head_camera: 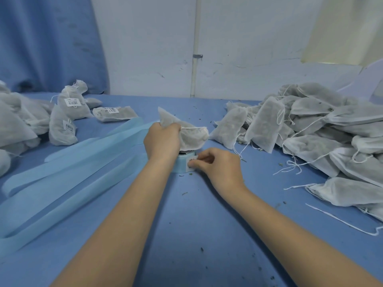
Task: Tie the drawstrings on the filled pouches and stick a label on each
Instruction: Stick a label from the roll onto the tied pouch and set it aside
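My left hand (162,139) grips a white filled pouch (191,136) at its gathered neck, holding it just above the table's middle. A drawstring runs across the pouch top. Directly below sits a light blue label roll (181,165). My right hand (215,164) pinches a small white label (190,164) at the roll's edge. To the right lies a heap of unlabelled pouches (310,131) with loose strings. A group of labelled pouches (68,114) stands at the left.
Long strips of pale blue label backing (68,175) trail across the left half of the blue table (196,224). A loose white string (342,221) lies at the right front. Small dark crumbs dot the cloth. A white wall and blue curtain stand behind.
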### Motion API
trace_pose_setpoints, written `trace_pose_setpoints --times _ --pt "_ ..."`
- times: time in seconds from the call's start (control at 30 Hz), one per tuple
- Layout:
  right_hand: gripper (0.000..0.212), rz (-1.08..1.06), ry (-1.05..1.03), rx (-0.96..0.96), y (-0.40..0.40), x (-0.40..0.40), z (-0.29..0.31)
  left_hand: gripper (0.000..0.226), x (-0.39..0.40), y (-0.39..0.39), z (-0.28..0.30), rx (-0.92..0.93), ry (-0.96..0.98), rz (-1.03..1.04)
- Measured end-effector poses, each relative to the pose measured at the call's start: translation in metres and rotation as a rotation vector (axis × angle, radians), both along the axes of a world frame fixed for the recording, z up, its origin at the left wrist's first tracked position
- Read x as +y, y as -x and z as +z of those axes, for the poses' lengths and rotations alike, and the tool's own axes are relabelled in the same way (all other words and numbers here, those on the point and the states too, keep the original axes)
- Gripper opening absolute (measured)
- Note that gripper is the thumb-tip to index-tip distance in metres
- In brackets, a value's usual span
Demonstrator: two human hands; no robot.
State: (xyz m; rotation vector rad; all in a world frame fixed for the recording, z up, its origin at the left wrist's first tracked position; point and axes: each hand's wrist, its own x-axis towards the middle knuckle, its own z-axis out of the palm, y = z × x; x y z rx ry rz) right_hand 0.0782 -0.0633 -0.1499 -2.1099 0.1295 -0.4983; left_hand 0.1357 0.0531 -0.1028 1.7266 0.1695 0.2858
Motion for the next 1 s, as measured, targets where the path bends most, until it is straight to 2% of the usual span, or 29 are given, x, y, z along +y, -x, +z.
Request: trace_pose_setpoints --times 0.27,0.4,0.67,0.9,1.0 --pt "0.028 -0.053 0.017 -0.009 0.008 0.005 -0.002 0.020 -0.004 0.003 -0.002 0.001 0.003 -0.015" --pt "0.033 -0.051 0.096 -0.059 0.008 0.009 -0.003 0.021 -0.004 0.004 -0.002 0.000 -0.002 -0.016" --pt "0.026 0.054 0.181 -0.117 0.015 0.021 -0.005 0.021 -0.003 0.003 -0.002 -0.005 -0.005 -0.015" --pt "0.021 0.243 0.183 -0.024 0.034 0.019 0.006 0.027 -0.003 0.004 -0.002 -0.007 -0.022 -0.003" --pt "0.026 0.247 0.152 0.002 0.044 0.015 0.007 0.028 -0.003 0.003 -0.002 -0.007 -0.017 -0.004"
